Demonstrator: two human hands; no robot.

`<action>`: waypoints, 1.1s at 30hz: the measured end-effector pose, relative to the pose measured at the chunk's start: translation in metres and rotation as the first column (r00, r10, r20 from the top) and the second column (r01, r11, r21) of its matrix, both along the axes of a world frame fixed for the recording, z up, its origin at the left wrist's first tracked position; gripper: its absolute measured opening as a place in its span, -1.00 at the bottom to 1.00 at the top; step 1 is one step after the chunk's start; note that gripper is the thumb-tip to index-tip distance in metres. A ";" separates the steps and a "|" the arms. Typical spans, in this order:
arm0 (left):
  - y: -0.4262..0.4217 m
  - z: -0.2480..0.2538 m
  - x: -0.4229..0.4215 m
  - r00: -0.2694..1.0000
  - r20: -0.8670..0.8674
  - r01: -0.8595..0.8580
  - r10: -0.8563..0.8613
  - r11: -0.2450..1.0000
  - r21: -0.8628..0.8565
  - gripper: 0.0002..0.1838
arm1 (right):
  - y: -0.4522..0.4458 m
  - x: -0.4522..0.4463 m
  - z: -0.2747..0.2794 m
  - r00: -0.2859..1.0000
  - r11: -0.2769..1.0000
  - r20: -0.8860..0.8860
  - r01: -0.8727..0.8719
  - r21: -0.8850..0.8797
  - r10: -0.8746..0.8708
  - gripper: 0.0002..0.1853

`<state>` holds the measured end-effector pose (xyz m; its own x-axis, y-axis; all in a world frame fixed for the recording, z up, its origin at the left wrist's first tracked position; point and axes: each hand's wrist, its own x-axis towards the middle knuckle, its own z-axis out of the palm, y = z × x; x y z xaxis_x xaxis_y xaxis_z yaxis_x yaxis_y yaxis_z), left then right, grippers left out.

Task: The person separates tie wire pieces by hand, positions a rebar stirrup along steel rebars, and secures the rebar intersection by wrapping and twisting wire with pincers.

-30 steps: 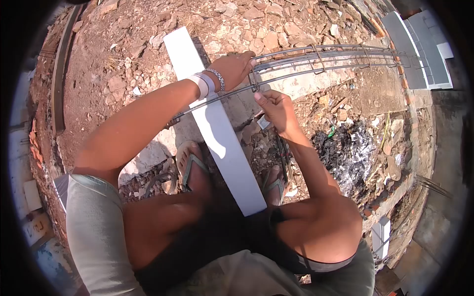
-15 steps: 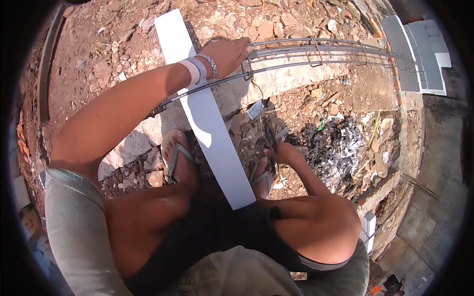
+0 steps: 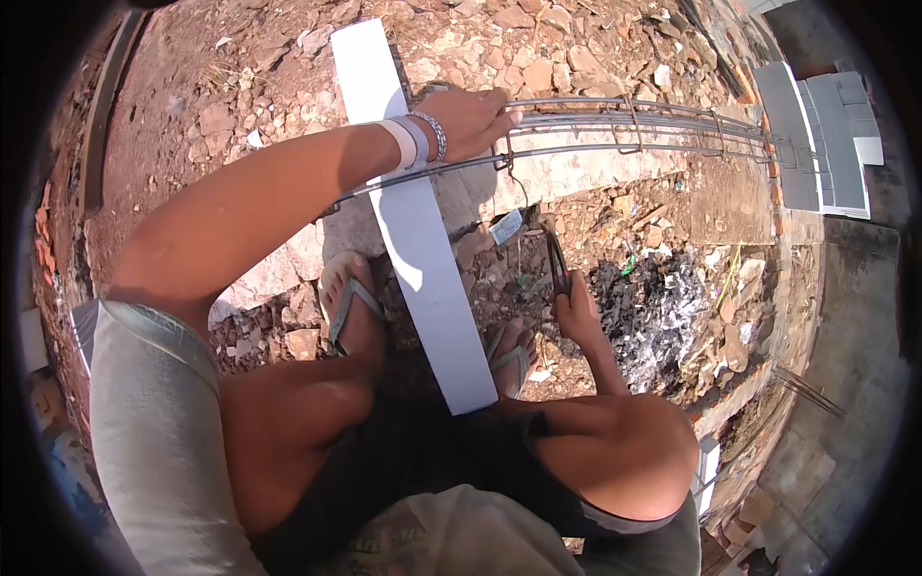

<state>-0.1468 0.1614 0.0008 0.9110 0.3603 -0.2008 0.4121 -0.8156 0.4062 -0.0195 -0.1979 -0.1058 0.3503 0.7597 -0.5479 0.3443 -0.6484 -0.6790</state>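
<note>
My left hand (image 3: 469, 123), with a bracelet and bands at the wrist, is closed around the near end of the rebar cage (image 3: 629, 123). The long bars run off to the right, joined by bent stirrups. A thin wire (image 3: 516, 175) hangs from the stirrup beside my fingers. Under my left wrist and the lower bar lies a long white board (image 3: 423, 259), reaching down between my knees. Lower right, my right hand (image 3: 576, 305) is closed on a dark, long-handled tool (image 3: 556, 257) that points up and slightly left.
Both feet in sandals (image 3: 353, 305) rest on rubble on either side of the board. A pile of ash (image 3: 663, 307) lies right of my right hand. Grey panels (image 3: 788, 134) stand at the upper right. A dark beam (image 3: 108, 115) lies along the left.
My right hand has left the stirrup, dropped to the ground near my right foot, and now holds the dark tool, raised. My left hand has stayed on the cage.
</note>
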 end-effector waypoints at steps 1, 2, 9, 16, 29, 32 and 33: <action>0.000 0.001 -0.001 1.000 -0.008 -0.002 0.002 1.000 0.008 -0.35 | 0.008 0.006 0.019 0.998 0.994 -0.049 -0.032 0.102 0.037 -0.61; -0.002 0.002 -0.002 1.000 -0.017 -0.001 0.001 1.000 0.014 -0.34 | 0.014 0.011 0.032 0.970 0.990 -0.241 0.028 0.139 0.006 -0.62; 0.005 -0.009 0.001 0.999 -0.010 0.031 -0.031 1.000 -0.002 -0.34 | 0.044 0.030 0.128 0.668 0.967 -0.743 0.161 0.196 0.040 -0.53; 0.001 0.002 -0.002 1.000 -0.025 0.003 -0.003 1.000 -0.005 -0.32 | 0.058 -0.003 0.165 0.281 0.990 -0.957 0.134 -0.038 -0.075 -0.69; -0.001 -0.008 -0.001 0.999 0.027 -0.019 0.019 1.000 0.011 -0.34 | 0.068 -0.031 0.132 0.002 0.976 -0.998 0.208 -0.062 -0.064 -0.60; 0.003 -0.008 0.000 0.999 0.047 -0.014 0.013 1.000 0.017 -0.34 | 0.072 -0.034 0.126 -0.046 0.977 -0.998 0.210 -0.043 -0.034 -0.62; 0.003 -0.011 0.000 0.998 0.057 -0.012 0.011 1.000 0.012 -0.34 | 0.071 -0.034 0.117 -0.087 0.973 -0.996 0.226 -0.041 -0.022 -0.62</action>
